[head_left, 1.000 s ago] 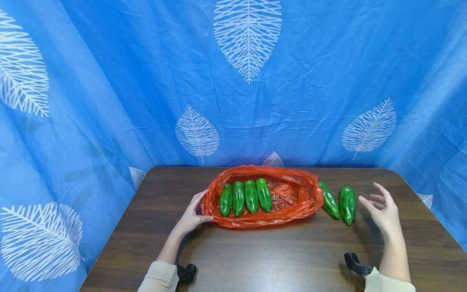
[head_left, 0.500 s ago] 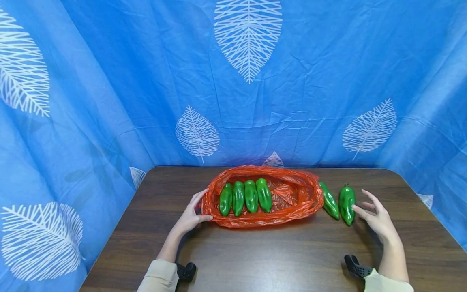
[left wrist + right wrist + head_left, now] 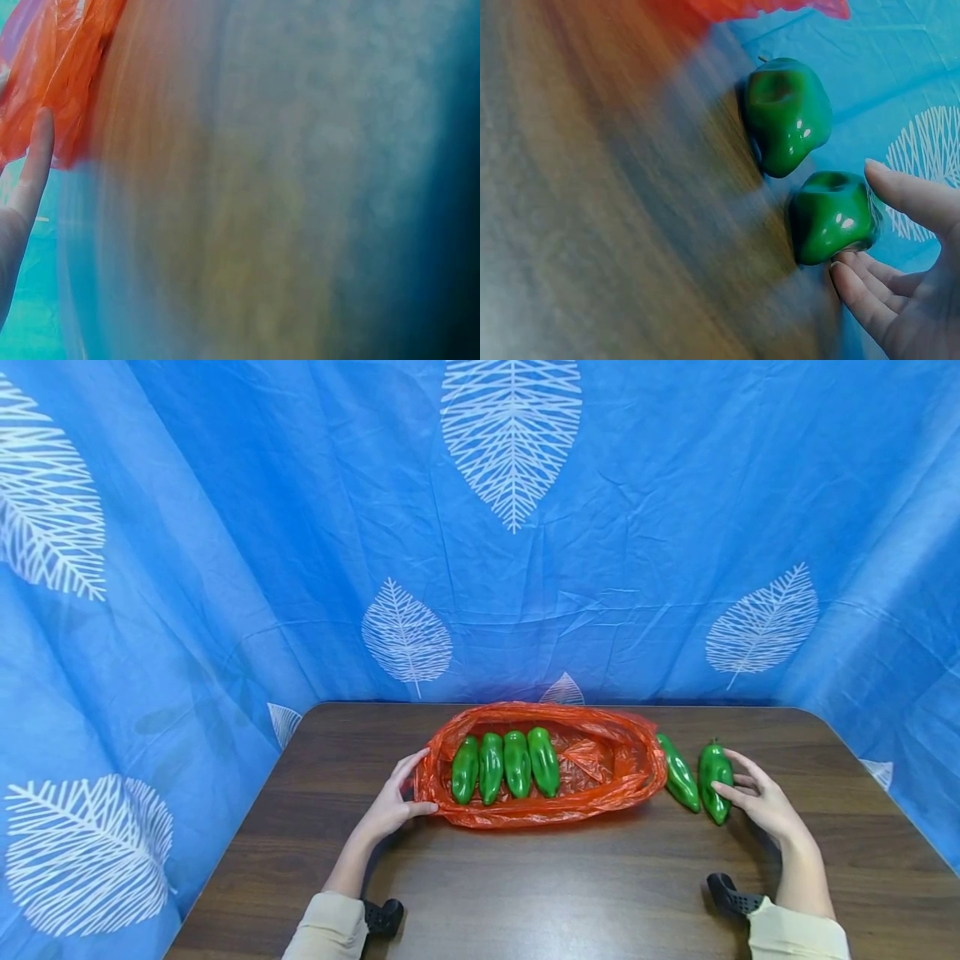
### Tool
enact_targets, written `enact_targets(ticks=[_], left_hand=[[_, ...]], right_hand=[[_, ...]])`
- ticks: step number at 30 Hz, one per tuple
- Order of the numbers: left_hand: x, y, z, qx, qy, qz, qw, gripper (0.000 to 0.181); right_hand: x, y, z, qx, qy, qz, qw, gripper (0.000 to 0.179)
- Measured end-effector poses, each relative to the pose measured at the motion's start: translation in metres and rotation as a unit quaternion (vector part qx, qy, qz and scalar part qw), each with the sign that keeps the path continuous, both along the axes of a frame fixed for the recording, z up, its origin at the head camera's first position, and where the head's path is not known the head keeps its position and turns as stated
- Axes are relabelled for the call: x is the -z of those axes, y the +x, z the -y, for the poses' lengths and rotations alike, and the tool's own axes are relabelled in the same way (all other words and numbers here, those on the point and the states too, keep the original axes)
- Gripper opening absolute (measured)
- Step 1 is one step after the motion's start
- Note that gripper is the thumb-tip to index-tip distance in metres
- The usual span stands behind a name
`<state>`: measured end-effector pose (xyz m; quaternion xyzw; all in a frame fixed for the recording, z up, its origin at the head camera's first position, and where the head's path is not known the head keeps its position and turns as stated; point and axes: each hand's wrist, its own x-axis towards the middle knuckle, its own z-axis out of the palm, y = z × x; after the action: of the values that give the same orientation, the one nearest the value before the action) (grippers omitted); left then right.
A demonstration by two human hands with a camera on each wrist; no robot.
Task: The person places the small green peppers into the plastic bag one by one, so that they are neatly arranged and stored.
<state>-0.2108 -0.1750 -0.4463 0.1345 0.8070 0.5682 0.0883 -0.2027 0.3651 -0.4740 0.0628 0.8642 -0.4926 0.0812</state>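
Note:
A red plastic bag [image 3: 536, 817] lies spread on the table, its mouth facing up. Several green peppers [image 3: 491, 768] lie side by side in its left half. My left hand [image 3: 390, 806] holds the bag's left end, thumb on the near side and fingers toward the far side. In the left wrist view one digit [image 3: 34, 165] touches the red plastic. To the right of the bag my right hand [image 3: 765, 802] holds a green pepper [image 3: 714, 781] on the table, with the thumb and fingers on either side of it. Another green pepper [image 3: 678, 774] lies between that one and the bag.
The dark wooden table [image 3: 555, 893] has its far edge against a blue curtain [image 3: 637, 527] with white leaf prints. The same curtain hangs at both sides. A black wrist mount [image 3: 384, 918] sits on the left arm, another black wrist mount [image 3: 731, 895] on the right.
My right hand has moved left, from beside the right-hand pepper to contact with it. The left hand and the bag stay where they were.

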Motion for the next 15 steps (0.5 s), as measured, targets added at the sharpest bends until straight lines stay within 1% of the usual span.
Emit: enact_targets(ticks=[4, 10, 15], left_hand=[[-0.0002, -0.0004, 0.0, 0.0, -0.002, 0.002, 1.0, 0.081], [-0.0009, -0.0007, -0.0002, -0.003, -0.008, 0.006, 0.9999, 0.081], [-0.0014, -0.0013, -0.0003, -0.003, -0.008, 0.006, 0.9999, 0.081]], right_hand=[[0.0006, -0.0046, -0.0021, -0.014, 0.013, 0.013, 0.9997, 0.079], [-0.0002, -0.0077, -0.0031, -0.04, 0.028, 0.025, 0.9985, 0.075], [0.0, -0.0085, -0.0024, -0.046, 0.037, 0.026, 0.9979, 0.074]])
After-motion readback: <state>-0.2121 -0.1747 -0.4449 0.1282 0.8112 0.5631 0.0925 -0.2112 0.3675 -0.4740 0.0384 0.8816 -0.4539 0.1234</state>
